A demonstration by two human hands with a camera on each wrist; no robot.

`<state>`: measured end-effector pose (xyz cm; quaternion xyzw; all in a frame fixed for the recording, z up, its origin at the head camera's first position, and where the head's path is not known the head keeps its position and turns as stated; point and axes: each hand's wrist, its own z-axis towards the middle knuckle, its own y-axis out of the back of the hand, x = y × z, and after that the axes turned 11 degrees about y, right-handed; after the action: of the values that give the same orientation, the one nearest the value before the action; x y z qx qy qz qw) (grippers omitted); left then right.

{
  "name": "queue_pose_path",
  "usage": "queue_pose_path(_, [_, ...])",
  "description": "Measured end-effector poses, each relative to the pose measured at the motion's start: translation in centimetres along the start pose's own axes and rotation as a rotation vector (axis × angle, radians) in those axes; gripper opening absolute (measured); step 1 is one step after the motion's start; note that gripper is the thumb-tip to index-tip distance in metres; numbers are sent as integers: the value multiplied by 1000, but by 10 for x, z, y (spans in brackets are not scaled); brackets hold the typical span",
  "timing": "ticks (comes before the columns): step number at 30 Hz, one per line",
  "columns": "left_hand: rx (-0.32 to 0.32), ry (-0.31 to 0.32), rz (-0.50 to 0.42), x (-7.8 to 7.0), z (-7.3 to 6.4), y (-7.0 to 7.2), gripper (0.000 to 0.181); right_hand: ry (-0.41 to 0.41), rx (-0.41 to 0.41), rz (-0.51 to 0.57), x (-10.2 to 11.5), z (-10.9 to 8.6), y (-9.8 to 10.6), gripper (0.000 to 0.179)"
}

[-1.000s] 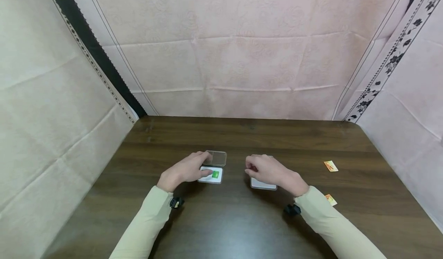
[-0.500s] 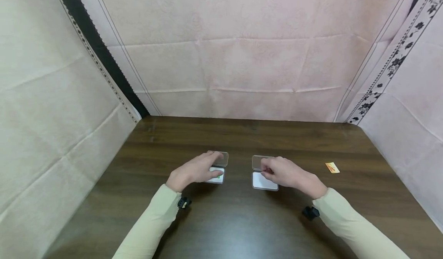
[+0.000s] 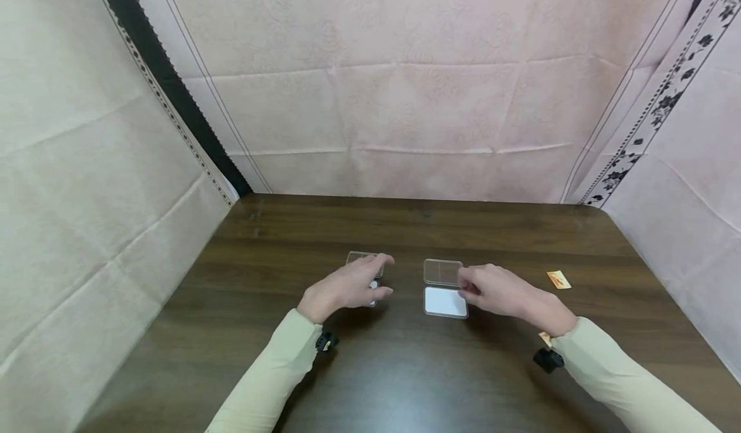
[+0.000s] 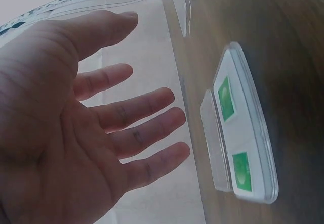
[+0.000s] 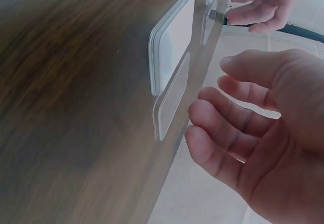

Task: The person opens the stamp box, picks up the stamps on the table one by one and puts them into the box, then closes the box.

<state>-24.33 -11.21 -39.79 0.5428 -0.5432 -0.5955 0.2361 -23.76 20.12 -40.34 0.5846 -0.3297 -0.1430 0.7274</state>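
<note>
Two small flat cases lie unfolded on the brown table, each with a clear lid laid back beyond a white base. Above the left case hovers my left hand (image 3: 347, 285), fingers spread and holding nothing. In the left wrist view that case's white base (image 4: 253, 138) carries two green picture stickers (image 4: 242, 171), and its clear lid (image 4: 215, 138) lies alongside. Just right of the other case is my right hand (image 3: 506, 296), its fingers loosely bent with nothing between them. That case's white base (image 3: 443, 302) looks plain, and its clear lid (image 3: 442, 271) shows fully.
On the right of the brown table (image 3: 405, 368) lies an orange-and-yellow picture card (image 3: 558, 280). A second similar card (image 3: 545, 338) is partly hidden by my right wrist. Pale cloth (image 3: 376, 111) hangs behind the table's far edge and at both sides.
Both hands have moved right. The right hand no longer covers the right case, so its base and lid show. My left hand now hides more of the left case in the head view.
</note>
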Motion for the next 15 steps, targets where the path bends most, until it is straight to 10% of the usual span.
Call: queue_pose_path(15, [-10, -15, 131, -21, 5, -13, 54, 0, 7, -18, -21, -32, 6, 18])
